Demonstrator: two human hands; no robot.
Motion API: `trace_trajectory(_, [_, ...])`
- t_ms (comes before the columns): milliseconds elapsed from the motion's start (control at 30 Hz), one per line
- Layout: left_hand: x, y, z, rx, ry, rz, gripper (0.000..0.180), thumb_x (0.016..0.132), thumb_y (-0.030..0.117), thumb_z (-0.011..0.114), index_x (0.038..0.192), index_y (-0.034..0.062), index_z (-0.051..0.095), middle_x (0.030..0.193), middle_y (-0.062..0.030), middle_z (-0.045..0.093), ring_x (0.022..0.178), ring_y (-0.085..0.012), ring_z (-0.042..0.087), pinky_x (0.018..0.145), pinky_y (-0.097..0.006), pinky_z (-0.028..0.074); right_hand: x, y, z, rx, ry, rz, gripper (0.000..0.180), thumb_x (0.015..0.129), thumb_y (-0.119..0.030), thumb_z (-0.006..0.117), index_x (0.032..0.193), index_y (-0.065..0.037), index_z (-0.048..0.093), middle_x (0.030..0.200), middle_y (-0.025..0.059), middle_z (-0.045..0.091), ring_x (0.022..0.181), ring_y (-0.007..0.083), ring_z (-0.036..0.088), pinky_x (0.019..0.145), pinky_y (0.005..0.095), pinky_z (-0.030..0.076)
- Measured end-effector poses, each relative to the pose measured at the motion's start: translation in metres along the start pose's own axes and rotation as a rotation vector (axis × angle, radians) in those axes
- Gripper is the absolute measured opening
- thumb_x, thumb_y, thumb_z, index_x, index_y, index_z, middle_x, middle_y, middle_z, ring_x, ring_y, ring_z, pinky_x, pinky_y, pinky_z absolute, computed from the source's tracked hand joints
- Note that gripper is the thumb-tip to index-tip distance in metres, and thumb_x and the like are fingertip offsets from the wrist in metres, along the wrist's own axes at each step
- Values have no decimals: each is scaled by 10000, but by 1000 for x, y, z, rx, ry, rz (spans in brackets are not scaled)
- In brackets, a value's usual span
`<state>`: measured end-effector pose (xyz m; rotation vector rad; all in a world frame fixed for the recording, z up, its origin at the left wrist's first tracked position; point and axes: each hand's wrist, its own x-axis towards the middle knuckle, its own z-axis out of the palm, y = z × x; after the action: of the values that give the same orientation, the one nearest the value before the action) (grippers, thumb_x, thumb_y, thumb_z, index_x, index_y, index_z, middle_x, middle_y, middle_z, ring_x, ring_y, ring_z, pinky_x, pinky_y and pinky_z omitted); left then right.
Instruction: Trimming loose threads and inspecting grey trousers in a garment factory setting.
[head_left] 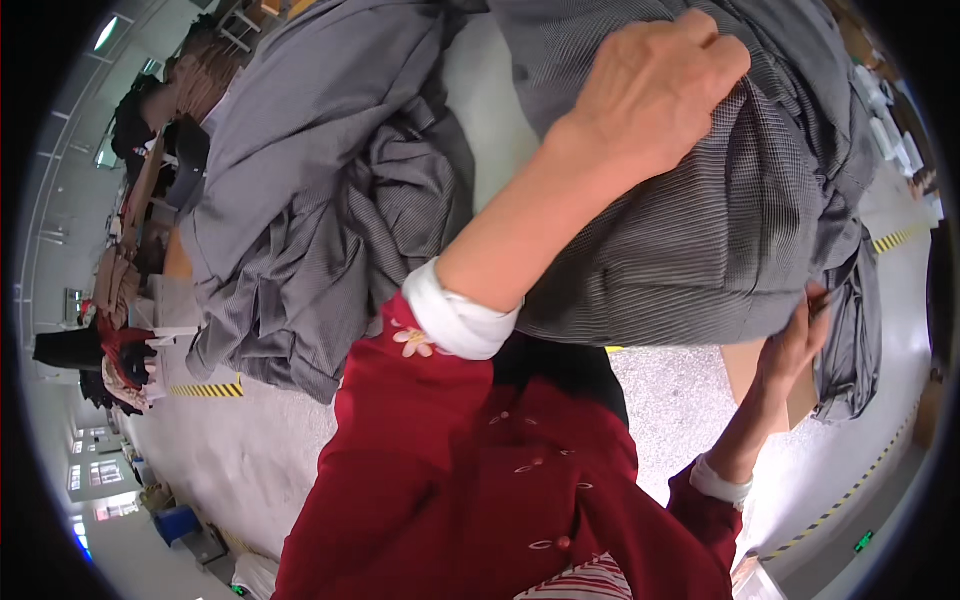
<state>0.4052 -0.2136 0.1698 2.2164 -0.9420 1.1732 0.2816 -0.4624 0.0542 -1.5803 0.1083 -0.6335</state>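
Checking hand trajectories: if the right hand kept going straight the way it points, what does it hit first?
The right hand points up into the lower edge of the grey striped fabric bundle and already touches it, so the fabric comes first. What lies behind is hidden.

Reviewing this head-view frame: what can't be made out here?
- Left hand: fingertips buried in the grey striped garment; grip hidden.
- Right hand: fingers tucked under the garment's hem.
- Brown cardboard piece: mostly covered by garment and right hand.
- Grey fabric pile: top cut off by the frame edge; piece count unclear.
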Motion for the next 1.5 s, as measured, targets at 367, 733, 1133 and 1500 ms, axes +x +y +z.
trace_trajectory(367, [-100, 13, -15, -600, -151, -481, 335, 741, -6, 587, 1069, 20, 520, 988, -144, 552, 757, -258, 577, 673, -331, 468, 17, 85, -41, -146, -66, -9, 141, 865, -8, 456, 954, -13, 566, 829, 10, 583, 759, 76, 517, 720, 211, 414])
trace_trajectory(733, [-204, 92, -84, -627, -176, -765, 88, 771, 13, 580, 845, -6, 536, 727, -90, 505, 588, -194, 501, 528, -282, 392, -104, 26, -27, 169, 121, 434, 169, 894, -182, 496, 741, -122, 458, 514, -77, 294, 395, 7, 217, 361, 198, 144])
trace_trajectory(1133, [-192, 119, -45, -240, -259, -131, 184, 659, 51, 654, 820, 45, 565, 685, -33, 493, 583, -192, 487, 516, -307, 340, -156, 15, 36, 64, -250, 426, 294, 821, -54, 553, 1096, 36, 493, 649, -41, 409, 530, 29, 346, 475, 175, 292])
trace_trajectory(1500, [-197, 116, -10, -53, -291, 12, 181, 667, 90, 605, 842, 45, 590, 675, -9, 455, 562, -149, 455, 503, -285, 296, -155, 15, 20, -264, -414, 338, 367, 767, 7, 582, 1123, 38, 498, 862, 100, 574, 733, 128, 530, 673, 238, 446])
